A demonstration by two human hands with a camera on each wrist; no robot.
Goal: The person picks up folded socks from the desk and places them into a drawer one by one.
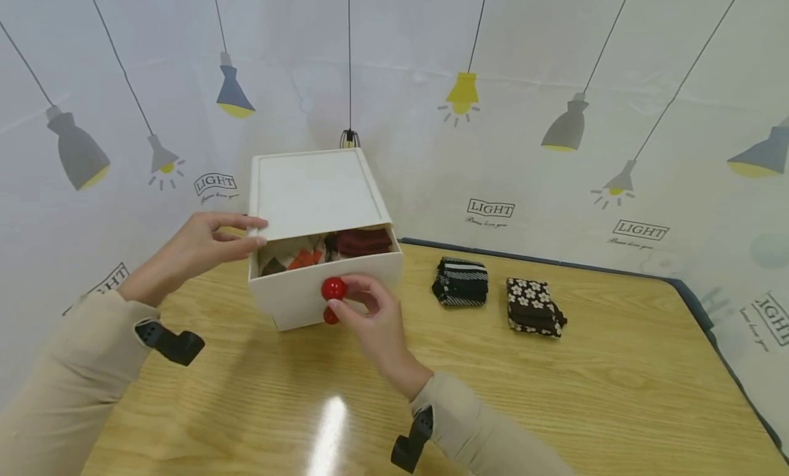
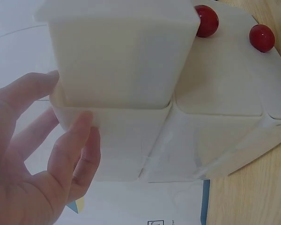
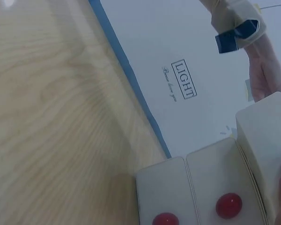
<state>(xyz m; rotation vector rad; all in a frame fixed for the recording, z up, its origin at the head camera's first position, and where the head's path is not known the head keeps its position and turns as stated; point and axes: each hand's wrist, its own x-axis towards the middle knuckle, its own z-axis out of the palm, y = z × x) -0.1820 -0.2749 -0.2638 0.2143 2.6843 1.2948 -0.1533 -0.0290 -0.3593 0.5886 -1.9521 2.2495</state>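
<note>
A white drawer cabinet stands on the table, its top drawer pulled partly out. Inside the drawer lie a dark red folded cloth, an orange-patterned one and a dark one at the left. With thumb and fingertips, my right hand pinches the drawer's round red knob. My left hand rests its extended fingers on the cabinet's top left front edge. The left wrist view shows these fingers touching the cabinet beside the drawer opening.
Two lower drawers with red knobs are closed. To the right lie a black-and-white folded fabric bundle and a black floral one. A sheet printed with lamps hangs behind the wooden table.
</note>
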